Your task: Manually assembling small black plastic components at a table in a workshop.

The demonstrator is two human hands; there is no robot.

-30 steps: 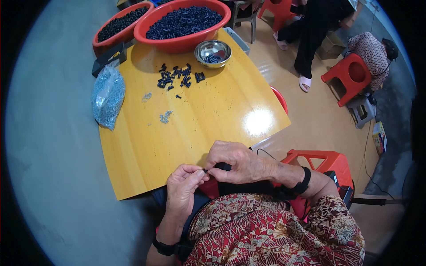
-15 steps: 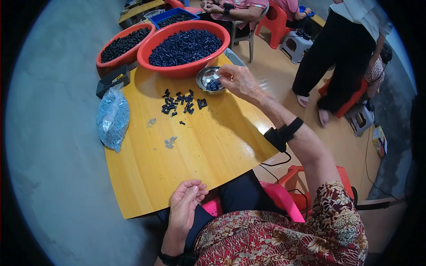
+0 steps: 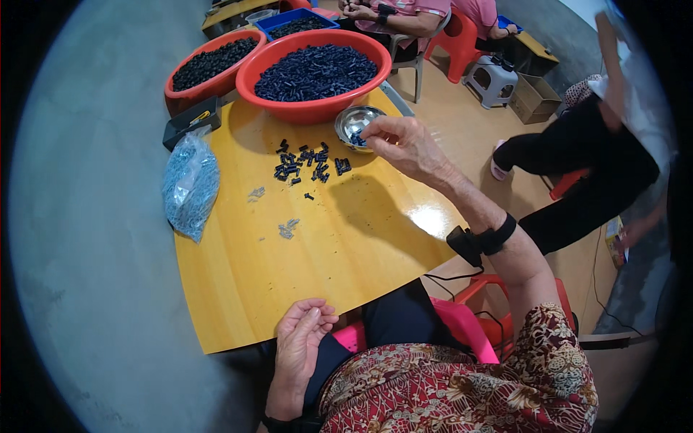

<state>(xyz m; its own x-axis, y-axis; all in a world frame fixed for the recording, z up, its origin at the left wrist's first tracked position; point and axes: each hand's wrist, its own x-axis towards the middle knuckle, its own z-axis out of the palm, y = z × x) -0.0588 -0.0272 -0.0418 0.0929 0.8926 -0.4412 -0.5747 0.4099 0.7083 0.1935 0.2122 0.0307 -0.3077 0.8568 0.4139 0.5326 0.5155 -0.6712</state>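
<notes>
My right hand (image 3: 404, 144) reaches out over the yellow table (image 3: 346, 252), its fingertips pinched at the rim of a small steel bowl (image 3: 355, 121) that holds a few dark pieces. Whether a piece sits between those fingers is hidden. A loose pile of small dark blue pieces (image 3: 307, 164) lies just left of the bowl. My left hand (image 3: 303, 335) rests at the table's near edge, fingers curled together, with nothing visible in it. A black band with a small device (image 3: 476, 242) wraps my right wrist.
Two red basins (image 3: 314, 72) (image 3: 209, 65) full of dark pieces stand at the table's far edge, with a blue tray (image 3: 299, 23) behind. A clear bag of pale blue bits (image 3: 190, 186) lies at the left; grey bits (image 3: 287, 229) lie mid-table. Other people sit at the back (image 3: 404, 11) and stand at the right (image 3: 599, 137).
My right hand left my left hand at the near edge and stretched out to the steel bowl. My left hand stayed near my lap. The person at the right moved.
</notes>
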